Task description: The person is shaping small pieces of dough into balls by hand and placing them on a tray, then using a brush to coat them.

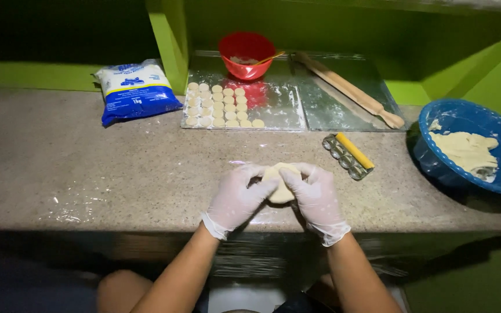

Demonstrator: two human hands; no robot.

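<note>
Flour bag: blue-white, far left on counter.
Hands: gloved left hand and right hand both clasp dough lump.
Beyond: dough rounds, red bowl, rolling pin.

Both gloved hands, left and right, meet at centre, fingers curled inward, bare forearms angling in from below.

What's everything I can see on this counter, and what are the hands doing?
Dough lump: one, pale, held between both hands.
Dough rounds: many, pale, in rows on the clear sheet.
Red bowl: one, back centre.
Rolling pin: one, wooden, back right.
Cutter: one, yellow handle, right of the hands.
Blue basin: one, holds dough, far right.
Bag: one, blue and white, back left.
Left hand: gloved.
Right hand: gloved.
</note>
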